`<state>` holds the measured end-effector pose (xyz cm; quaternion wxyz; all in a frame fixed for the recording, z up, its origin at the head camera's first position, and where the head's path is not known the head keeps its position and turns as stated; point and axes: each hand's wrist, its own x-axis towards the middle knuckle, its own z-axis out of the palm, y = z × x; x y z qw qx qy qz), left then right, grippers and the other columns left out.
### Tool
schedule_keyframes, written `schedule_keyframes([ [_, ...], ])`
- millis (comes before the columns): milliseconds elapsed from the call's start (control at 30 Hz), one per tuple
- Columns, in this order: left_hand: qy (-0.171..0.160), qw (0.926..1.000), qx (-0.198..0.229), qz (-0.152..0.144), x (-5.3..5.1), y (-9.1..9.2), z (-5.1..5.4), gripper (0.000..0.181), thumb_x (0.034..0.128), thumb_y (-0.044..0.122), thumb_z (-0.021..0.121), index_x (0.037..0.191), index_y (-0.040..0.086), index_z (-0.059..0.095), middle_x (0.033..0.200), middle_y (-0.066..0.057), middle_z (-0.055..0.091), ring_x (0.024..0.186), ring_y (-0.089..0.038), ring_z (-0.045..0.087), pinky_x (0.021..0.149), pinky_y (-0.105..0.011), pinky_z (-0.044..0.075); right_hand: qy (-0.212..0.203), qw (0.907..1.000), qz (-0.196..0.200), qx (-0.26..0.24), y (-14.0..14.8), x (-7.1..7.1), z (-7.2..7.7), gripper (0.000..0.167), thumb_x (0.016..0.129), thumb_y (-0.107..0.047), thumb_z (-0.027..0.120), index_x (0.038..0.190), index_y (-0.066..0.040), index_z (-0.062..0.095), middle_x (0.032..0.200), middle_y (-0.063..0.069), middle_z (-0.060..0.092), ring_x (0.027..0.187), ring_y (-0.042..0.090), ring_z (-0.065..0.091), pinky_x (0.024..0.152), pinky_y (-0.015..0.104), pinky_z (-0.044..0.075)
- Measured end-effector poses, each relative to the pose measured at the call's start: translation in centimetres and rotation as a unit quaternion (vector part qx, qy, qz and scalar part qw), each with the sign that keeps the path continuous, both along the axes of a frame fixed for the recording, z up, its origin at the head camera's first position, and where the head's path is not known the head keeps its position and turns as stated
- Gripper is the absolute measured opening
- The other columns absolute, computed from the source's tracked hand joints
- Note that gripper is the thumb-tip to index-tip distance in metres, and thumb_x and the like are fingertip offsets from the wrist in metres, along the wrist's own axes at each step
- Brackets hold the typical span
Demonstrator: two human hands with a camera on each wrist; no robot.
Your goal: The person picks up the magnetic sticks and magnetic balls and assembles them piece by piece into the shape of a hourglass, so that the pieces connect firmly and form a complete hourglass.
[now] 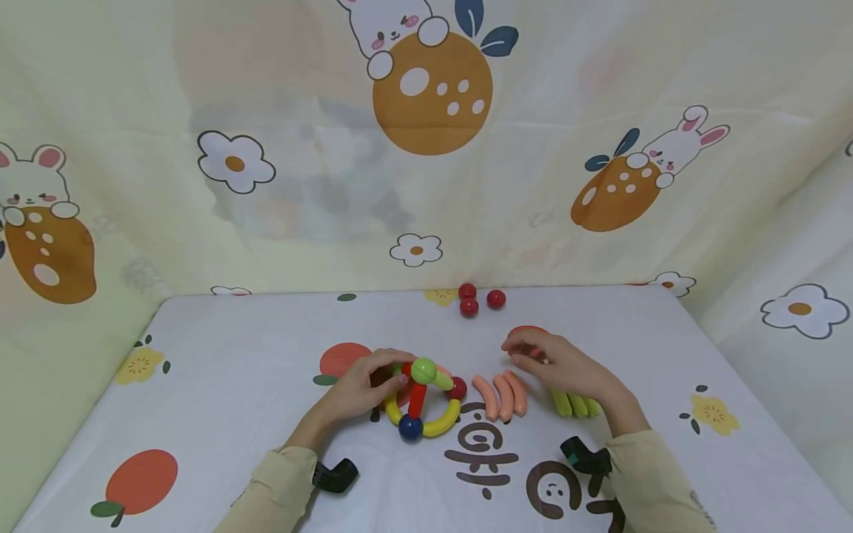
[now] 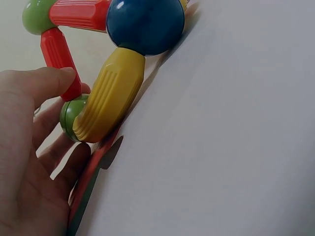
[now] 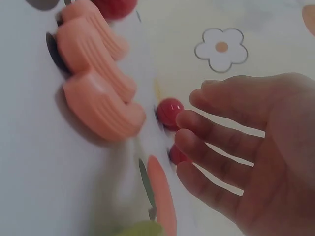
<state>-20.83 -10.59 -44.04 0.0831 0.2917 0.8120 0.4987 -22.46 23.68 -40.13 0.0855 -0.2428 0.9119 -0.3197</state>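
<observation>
My left hand (image 1: 363, 383) grips a built-up toy of balls and rods at its left side. In the left wrist view its thumb presses a red rod (image 2: 61, 59) above a green ball (image 2: 74, 118), with the other fingers behind. The toy has a ring of yellow curved rods (image 1: 443, 422) at the table, a blue ball (image 1: 410, 428) in front, a light green ball (image 1: 423, 371) on top and a red ball (image 1: 456, 389) at the right. My right hand (image 1: 566, 361) hovers with loosely bent fingers, holding nothing, right of several salmon-pink curved rods (image 3: 98, 59).
Under and beside the right forearm lie several light green rods (image 1: 574, 405). Three loose red balls (image 1: 469, 307) rest near the table's back edge. A printed white cloth (image 1: 233, 414) covers the table, and a patterned curtain (image 1: 320, 215) hangs behind it.
</observation>
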Motion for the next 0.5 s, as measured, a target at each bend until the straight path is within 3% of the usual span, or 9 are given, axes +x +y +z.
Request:
schedule_keyframes([
  [300,-0.001,1.0,-0.003,0.001,0.0,0.0,-0.4,0.035,0.0929,0.011,0.058,0.128,0.018,0.057,0.126,0.0,0.06,0.113,-0.025,0.053,0.093,-0.028,0.047,-0.001,1.0,-0.003,0.008,1.3,-0.1,-0.4,0.026,0.094,-0.019,0.058,0.119,-0.012,0.058,0.11,0.005,0.064,0.1,0.016,0.057,0.087,0.035,0.049],
  [500,0.001,1.0,-0.003,0.003,0.0,0.0,-0.6,0.035,0.0932,0.011,0.057,0.127,0.018,0.057,0.127,0.001,0.06,0.115,-0.025,0.052,0.095,-0.031,0.046,-0.016,0.9995,-0.02,0.019,2.4,0.0,-0.4,0.028,0.094,-0.02,0.057,0.121,-0.011,0.058,0.109,0.004,0.064,0.101,0.019,0.056,0.086,0.036,0.049],
])
